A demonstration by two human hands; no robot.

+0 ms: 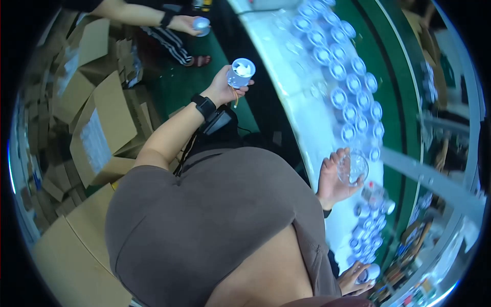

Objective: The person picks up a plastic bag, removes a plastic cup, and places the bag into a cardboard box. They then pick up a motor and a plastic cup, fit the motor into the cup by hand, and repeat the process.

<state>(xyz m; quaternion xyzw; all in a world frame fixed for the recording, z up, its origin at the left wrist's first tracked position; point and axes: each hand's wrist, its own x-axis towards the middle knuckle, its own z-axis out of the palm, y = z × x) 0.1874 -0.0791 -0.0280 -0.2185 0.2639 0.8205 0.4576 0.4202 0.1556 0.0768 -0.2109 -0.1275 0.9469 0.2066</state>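
Pale lilac, the cup (238, 80) is held in the left grip (221, 89), open end up, long axis roughly upright. To its right, the right grip (333, 184) holds a clear round piece (353, 168); beyond that grip, pale round items (353, 83) line the tabletop (279, 64).

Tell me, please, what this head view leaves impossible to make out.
In the head view:
Left hand: fingers partly hidden behind the white cup.
Co-worker at top: head cut off by the upper edge.
Open box: contents blurred.
White parts, lower right: too small to count.
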